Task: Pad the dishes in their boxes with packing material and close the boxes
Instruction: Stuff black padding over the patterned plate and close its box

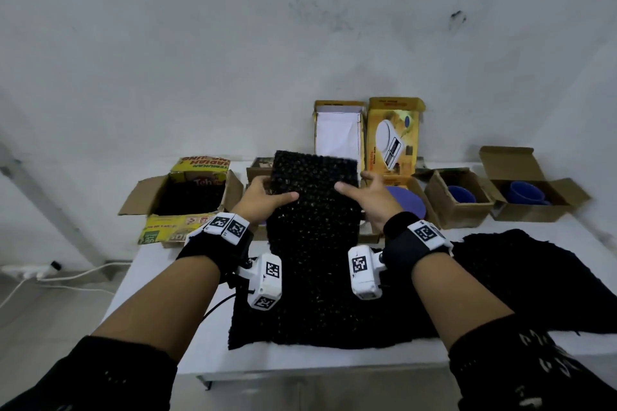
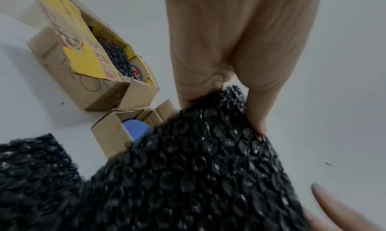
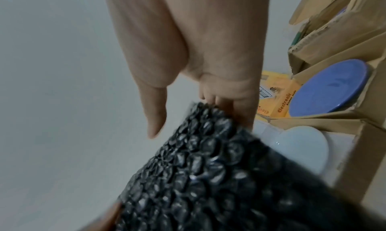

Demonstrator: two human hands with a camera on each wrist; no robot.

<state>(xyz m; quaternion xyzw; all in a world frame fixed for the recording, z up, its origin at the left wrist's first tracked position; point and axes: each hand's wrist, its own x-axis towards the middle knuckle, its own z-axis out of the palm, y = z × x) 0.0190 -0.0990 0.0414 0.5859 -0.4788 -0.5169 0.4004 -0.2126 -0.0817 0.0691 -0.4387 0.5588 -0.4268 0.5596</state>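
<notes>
A sheet of black bubble wrap (image 1: 314, 227) is held up over the middle of the white table (image 1: 160, 280), with its lower end trailing on the tabletop. My left hand (image 1: 277, 192) pinches its left edge between thumb and fingers (image 2: 256, 119). My right hand (image 1: 354, 188) grips the right edge, thumb on the front and fingers behind (image 3: 244, 117). Behind the sheet stand open boxes: one with a blue plate (image 1: 409, 202), one with a blue bowl (image 1: 462, 193), one with a blue cup (image 1: 526, 193). A small brown box (image 2: 108, 135) holds a blue dish.
A yellow box (image 1: 187, 203) at the left holds black bubble wrap. A kitchen scale box (image 1: 394, 137) and an open white-lined box (image 1: 339, 133) stand against the wall. More bubble wrap (image 1: 521, 277) lies at the right. A white dish (image 3: 303, 145) sits in a box below my right hand.
</notes>
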